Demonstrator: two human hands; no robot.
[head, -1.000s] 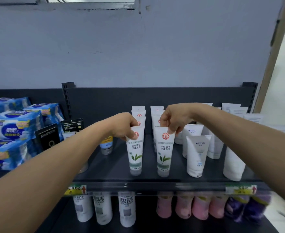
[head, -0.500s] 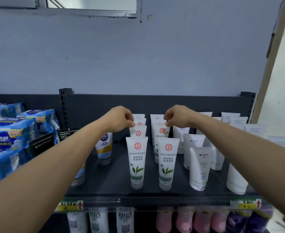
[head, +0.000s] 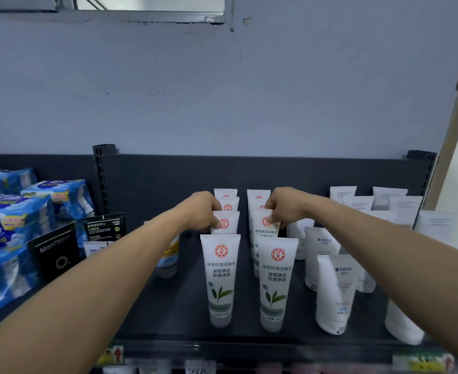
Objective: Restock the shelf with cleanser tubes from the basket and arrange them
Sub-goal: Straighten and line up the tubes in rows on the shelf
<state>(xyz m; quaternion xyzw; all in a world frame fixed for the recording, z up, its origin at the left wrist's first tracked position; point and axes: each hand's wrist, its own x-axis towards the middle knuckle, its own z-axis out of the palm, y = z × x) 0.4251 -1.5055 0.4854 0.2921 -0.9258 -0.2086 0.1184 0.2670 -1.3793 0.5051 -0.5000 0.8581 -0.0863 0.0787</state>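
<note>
Head view: both bare arms reach over the dark shelf (head: pixel 168 306) to two rows of white cleanser tubes with red seals. The left hand (head: pixel 199 211) has its fingers curled round the top of the second tube in the left row (head: pixel 226 224), thumb against its front. The right hand (head: pixel 287 206) pinches the top edge of the second tube in the right row (head: pixel 264 228). Just in front of each grip a tube stands upright with a green leaf print: the left front tube (head: pixel 220 279) and the right front tube (head: pixel 275 284), a little apart from each other. More of the same tubes line up behind the hands. Right of the right hand stand plain white tubes (head: pixel 335 290). Left of the left arm sit blue packs (head: pixel 12 238) and a black box (head: pixel 55 255).
</note>
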